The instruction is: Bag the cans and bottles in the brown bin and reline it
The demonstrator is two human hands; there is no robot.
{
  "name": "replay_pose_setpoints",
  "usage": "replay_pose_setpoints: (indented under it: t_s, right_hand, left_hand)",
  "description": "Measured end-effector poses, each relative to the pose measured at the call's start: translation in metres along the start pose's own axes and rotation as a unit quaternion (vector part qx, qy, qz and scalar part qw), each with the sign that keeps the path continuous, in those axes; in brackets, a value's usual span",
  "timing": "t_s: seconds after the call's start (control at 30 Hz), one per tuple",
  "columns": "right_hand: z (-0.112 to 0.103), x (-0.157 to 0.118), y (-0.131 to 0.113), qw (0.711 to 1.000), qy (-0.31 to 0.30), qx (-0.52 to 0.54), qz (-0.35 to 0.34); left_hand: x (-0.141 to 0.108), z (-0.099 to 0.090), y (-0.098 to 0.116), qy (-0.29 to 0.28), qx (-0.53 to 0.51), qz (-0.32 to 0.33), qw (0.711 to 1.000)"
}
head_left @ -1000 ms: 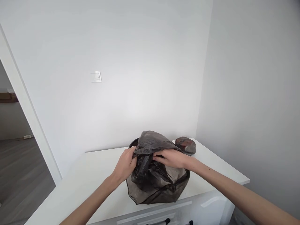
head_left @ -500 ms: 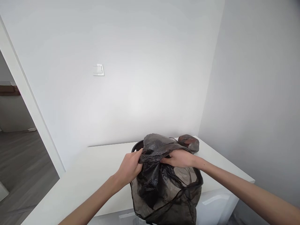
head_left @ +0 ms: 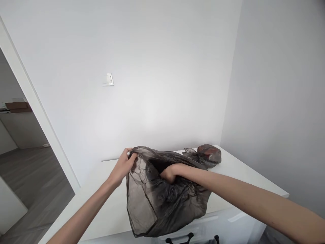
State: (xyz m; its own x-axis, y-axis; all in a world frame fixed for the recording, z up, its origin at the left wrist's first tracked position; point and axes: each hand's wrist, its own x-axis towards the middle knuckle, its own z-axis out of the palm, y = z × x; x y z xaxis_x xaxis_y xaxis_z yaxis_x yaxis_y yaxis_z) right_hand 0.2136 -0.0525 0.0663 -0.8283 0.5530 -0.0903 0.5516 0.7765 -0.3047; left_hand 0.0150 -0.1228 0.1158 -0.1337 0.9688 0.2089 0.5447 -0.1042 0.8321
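A thin, dark, see-through trash bag (head_left: 142,200) spreads over the near part of the white dresser top and hangs past its front edge. My left hand (head_left: 126,162) pinches the bag's rim at the upper left and holds it up. The mouth gapes between my hands. My right hand (head_left: 169,173) reaches into that opening from the right, its fingers hidden by the folds, so what it touches inside does not show. Behind it, to the right, lies a small knotted dark bag (head_left: 209,155) with something reddish inside.
The white dresser (head_left: 254,173) stands against the wall, with dark drawer handles (head_left: 188,239) on its front. A light switch (head_left: 108,79) is on the wall. To the left, a doorway opens onto a grey floor (head_left: 38,183) and a brown box (head_left: 18,106).
My left hand has moved left and up, stretching the bag's rim open. My right hand has gone deeper into the bag. A dark round rim seen behind the bag is now covered.
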Motion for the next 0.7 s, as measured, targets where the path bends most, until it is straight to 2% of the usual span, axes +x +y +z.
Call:
replay_pose_setpoints:
  t_s: [0.07, 0.13, 0.17, 0.23, 0.27, 0.3, 0.37, 0.43, 0.5, 0.57, 0.63, 0.7]
  right_hand:
    - [-0.007, -0.009, 0.005, 0.999, -0.042, 0.016, -0.01]
    - [-0.019, -0.033, 0.014, 0.996, -0.05, 0.071, -0.022]
    - [-0.024, -0.047, 0.017, 0.992, -0.02, 0.126, -0.025]
    - [-0.029, -0.076, 0.023, 0.977, 0.08, 0.195, -0.015]
    - [-0.029, -0.089, 0.023, 0.969, 0.145, 0.199, 0.0]
    - [-0.027, -0.099, 0.023, 0.961, 0.209, 0.18, 0.016]
    - [-0.02, -0.112, 0.022, 0.941, 0.311, 0.129, 0.037]
    - [-0.013, -0.113, 0.023, 0.925, 0.355, 0.126, 0.04]
    - [-0.007, -0.107, 0.03, 0.917, 0.352, 0.184, 0.047]
    - [-0.002, -0.098, 0.042, 0.895, 0.335, 0.284, 0.079]
    - [0.008, -0.09, 0.054, 0.847, 0.308, 0.419, 0.108]
    - [0.025, -0.087, 0.064, 0.779, 0.263, 0.561, 0.096]
  left_hand:
    - [0.004, -0.011, -0.008, -0.009, 0.021, -0.023, 0.999]
    - [0.002, -0.017, -0.016, 0.028, 0.062, 0.018, 0.998]
    - [-0.001, -0.018, -0.019, 0.074, 0.089, 0.068, 0.991]
    - [-0.013, -0.013, -0.023, 0.168, 0.141, 0.209, 0.953]
    - [-0.019, -0.008, -0.024, 0.176, 0.164, 0.284, 0.928]
    - [-0.025, -0.001, -0.025, 0.145, 0.184, 0.347, 0.908]
    - [-0.032, 0.015, -0.026, 0.025, 0.214, 0.409, 0.887]
    - [-0.03, 0.029, -0.027, -0.056, 0.219, 0.377, 0.898]
    - [-0.018, 0.039, -0.028, -0.074, 0.181, 0.278, 0.941]
    - [-0.003, 0.044, -0.031, -0.097, 0.112, 0.163, 0.975]
    - [0.007, 0.048, -0.039, -0.137, 0.04, 0.073, 0.987]
    - [0.01, 0.053, -0.053, -0.186, -0.018, 0.02, 0.982]
